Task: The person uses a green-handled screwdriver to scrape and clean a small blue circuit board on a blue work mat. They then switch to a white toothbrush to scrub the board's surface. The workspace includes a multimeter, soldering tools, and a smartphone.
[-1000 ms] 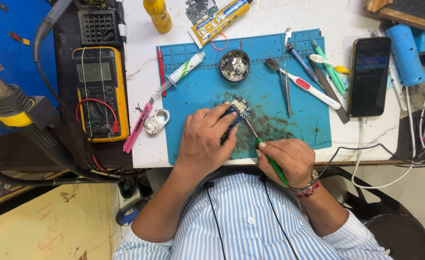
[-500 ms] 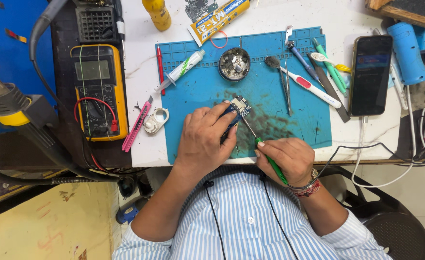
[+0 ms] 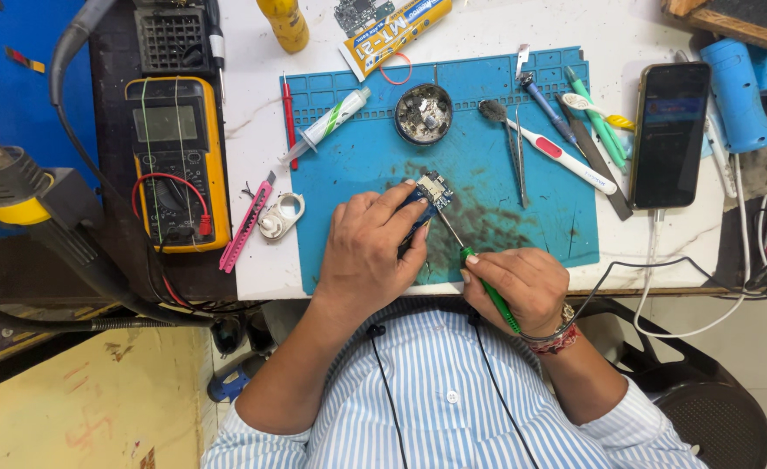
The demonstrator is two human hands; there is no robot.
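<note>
Head view: circuit board (image 3: 434,188) at left-hand (image 3: 370,252) grip.

Bright, even overhead light; soft short shadows under the hands. Mild glare on the white tabletop (image 3: 479,26) at the frame's top. Focus sharp throughout.

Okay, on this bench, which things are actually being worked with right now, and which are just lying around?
In use:
left hand pinning the small circuit board
right hand holding the green-handled tool, tip at the board
blue mat beneath

Lying about:
yellow multimeter
syringe
round metal dish
phone
tweezers
pink knife
</note>
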